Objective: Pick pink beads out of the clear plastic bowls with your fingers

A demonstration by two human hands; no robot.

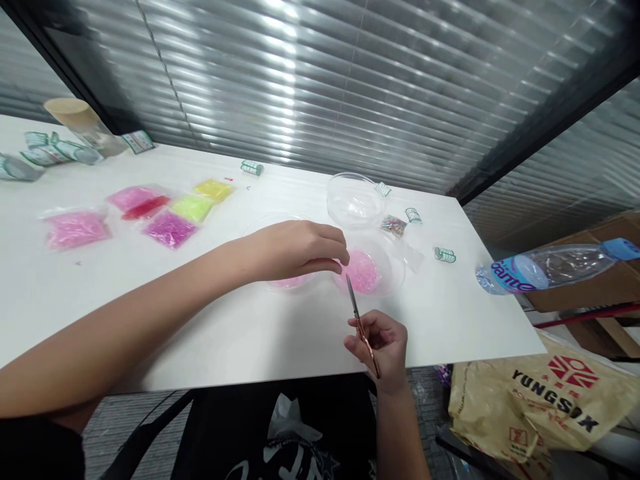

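Observation:
My right hand [381, 343] grips rose-gold scissors [361, 323], their blades pointing up toward my left fingertips. My left hand [295, 250] hovers over a clear round dish [280, 230] with pink beads, its fingers pinched together near the scissor tip; whether they pinch something I cannot tell. Just right of it sits a second clear dish [395, 263] holding a heap of pink beads [363, 270]. An empty clear bowl [353, 197] stands behind.
Small bags of pink, red, magenta, green and yellow beads [167, 210] lie at the left of the white table [200, 320]. Small green-printed rolls [444, 254] are scattered about. A plastic water bottle [550, 267] lies at the right edge. A yellow bag [540, 407] sits on the floor.

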